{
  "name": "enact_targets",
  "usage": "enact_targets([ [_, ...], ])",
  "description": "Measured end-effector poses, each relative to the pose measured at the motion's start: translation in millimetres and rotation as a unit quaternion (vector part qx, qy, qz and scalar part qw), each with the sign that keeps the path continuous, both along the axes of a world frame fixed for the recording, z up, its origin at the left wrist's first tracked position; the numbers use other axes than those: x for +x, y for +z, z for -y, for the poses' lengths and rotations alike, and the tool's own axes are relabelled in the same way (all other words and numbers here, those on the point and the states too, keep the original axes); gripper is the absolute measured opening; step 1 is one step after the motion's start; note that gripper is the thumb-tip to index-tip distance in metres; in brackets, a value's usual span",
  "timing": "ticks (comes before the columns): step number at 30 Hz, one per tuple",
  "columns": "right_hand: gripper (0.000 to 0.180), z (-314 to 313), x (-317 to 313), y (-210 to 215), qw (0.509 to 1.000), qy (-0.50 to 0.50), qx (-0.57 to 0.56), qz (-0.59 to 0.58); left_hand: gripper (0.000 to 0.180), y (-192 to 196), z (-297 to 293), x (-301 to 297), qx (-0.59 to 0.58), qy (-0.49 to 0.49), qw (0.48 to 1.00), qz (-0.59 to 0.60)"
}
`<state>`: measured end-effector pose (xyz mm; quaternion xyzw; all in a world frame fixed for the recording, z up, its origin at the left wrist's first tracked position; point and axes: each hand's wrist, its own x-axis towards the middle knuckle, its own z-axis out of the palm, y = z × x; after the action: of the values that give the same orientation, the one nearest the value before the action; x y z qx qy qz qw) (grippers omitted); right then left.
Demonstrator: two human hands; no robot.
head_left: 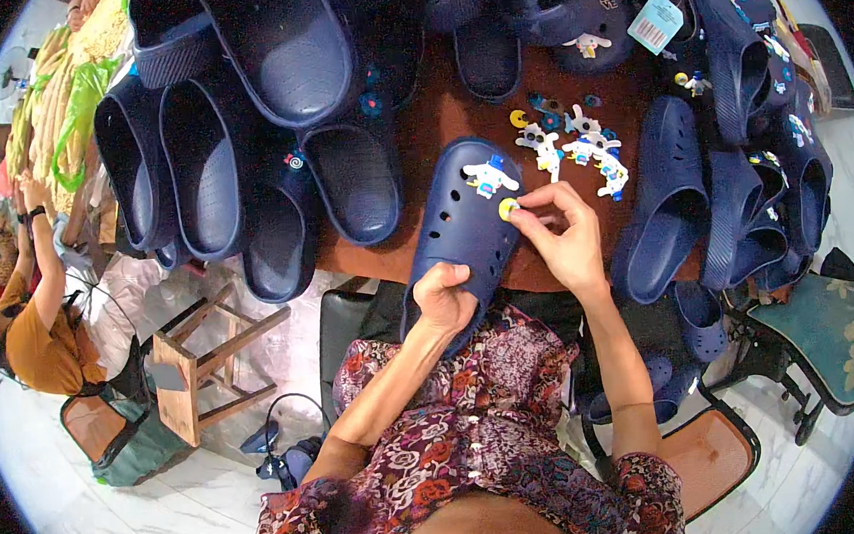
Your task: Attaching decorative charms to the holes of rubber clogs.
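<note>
At frame centre, the left hand [445, 301] grips a perforated navy foam clog [464, 224] while the right hand [565, 241] pinches a round yellow charm [509, 208] against its rubbery upper.

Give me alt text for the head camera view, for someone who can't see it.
The left hand holds a navy clog by its heel while the right hand presses a yellow round charm onto its top. More navy clogs and loose charms crowd the brown table.

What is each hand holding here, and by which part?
The left hand grips the navy blue foam clog by its heel end. The right hand pinches a small round yellow charm at its edge, against the clog's perforated top.
</note>
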<state>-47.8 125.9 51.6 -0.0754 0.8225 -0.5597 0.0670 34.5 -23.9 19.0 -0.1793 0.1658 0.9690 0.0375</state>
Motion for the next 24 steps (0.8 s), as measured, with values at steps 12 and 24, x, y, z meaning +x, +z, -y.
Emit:
enact_targets([
  [12,0.071,-2,-12,-4,0.969,0.111,-0.145,0.164,0.072,-1,-1,10,-0.022,0.003,0.999,-0.039],
  [24,0.067,1,2,-21,0.988,0.114,-0.028,0.096,0.061,10,-1,9,-0.068,0.016,0.997,0.017],
])
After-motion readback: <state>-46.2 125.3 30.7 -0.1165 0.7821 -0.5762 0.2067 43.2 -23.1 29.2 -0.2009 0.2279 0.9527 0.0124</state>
